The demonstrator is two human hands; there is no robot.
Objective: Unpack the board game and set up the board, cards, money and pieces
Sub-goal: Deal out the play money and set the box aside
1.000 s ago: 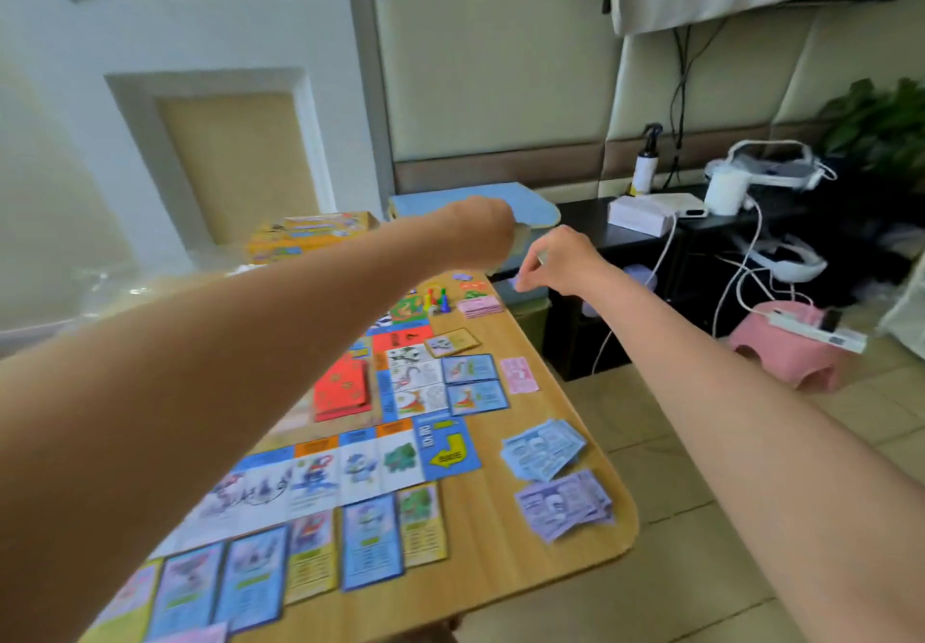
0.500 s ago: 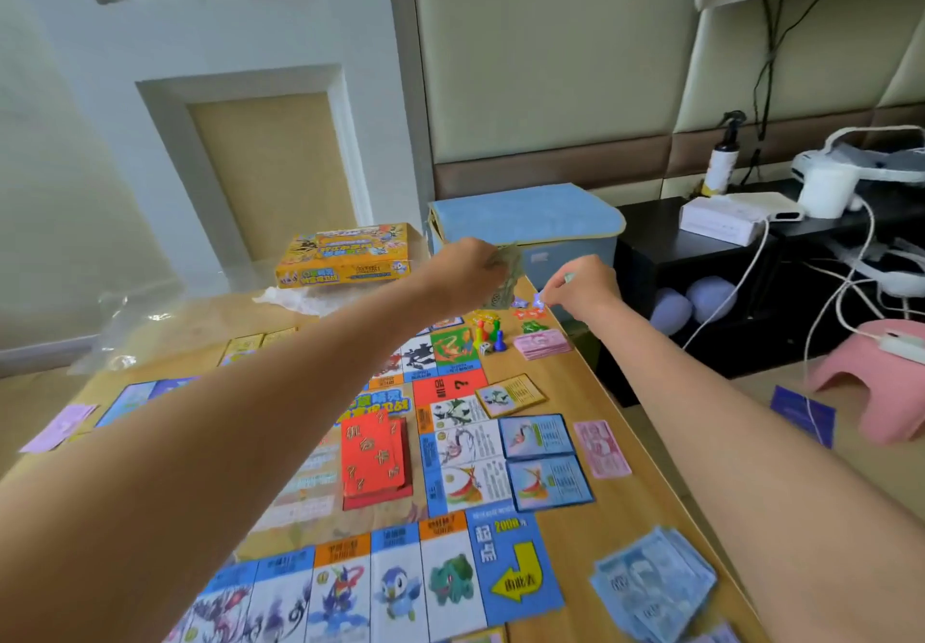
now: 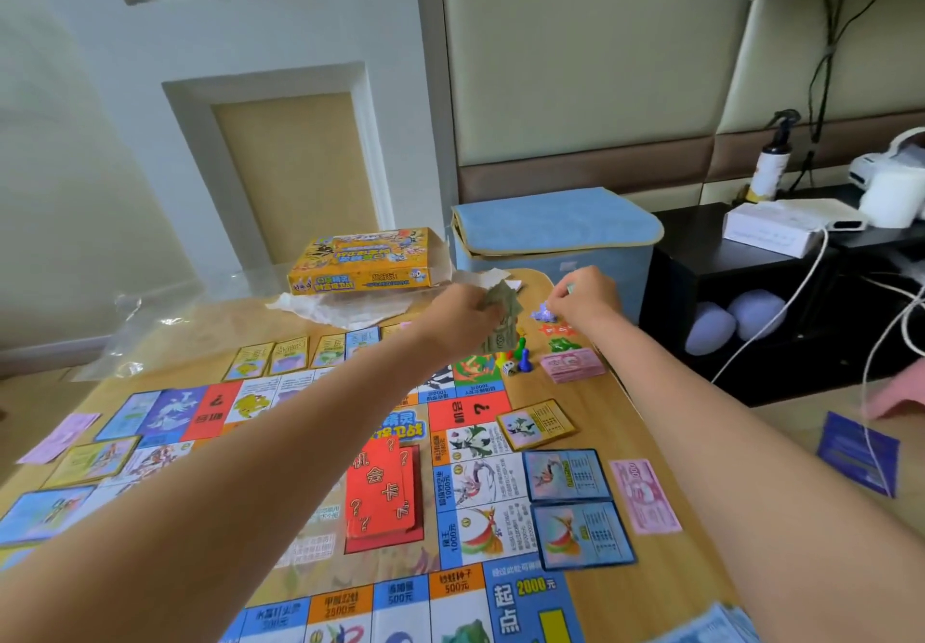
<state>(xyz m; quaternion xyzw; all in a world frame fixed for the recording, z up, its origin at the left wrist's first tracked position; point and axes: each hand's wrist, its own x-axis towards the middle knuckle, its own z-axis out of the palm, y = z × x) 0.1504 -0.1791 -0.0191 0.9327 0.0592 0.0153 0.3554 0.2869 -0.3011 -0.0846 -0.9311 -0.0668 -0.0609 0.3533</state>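
Note:
The game board (image 3: 465, 587) lies open on the wooden table (image 3: 645, 422), with a red card stack (image 3: 380, 489) at its middle and property cards (image 3: 570, 474) along its edges. My left hand (image 3: 463, 314) grips a stack of greenish money notes (image 3: 503, 312) over the far corner. My right hand (image 3: 583, 292) pinches a small note at the far right corner, just beside small purple pieces (image 3: 543, 314). Coloured pawns (image 3: 518, 354) and a die (image 3: 509, 368) stand below my hands. A pink money stack (image 3: 570, 364) lies nearby.
The yellow game box (image 3: 360, 262) sits on crumpled wrap at the far edge. A blue storage box (image 3: 555, 231) and a black shelf (image 3: 781, 302) with cables stand beyond the table. A single pink note (image 3: 645, 494) lies at the right edge; a blue note stack (image 3: 711, 627) sits near me.
My view has turned left and down and drawn closer. Both hands have stayed at the far right corner, the left still holding the notes, the right lowered towards the small pieces.

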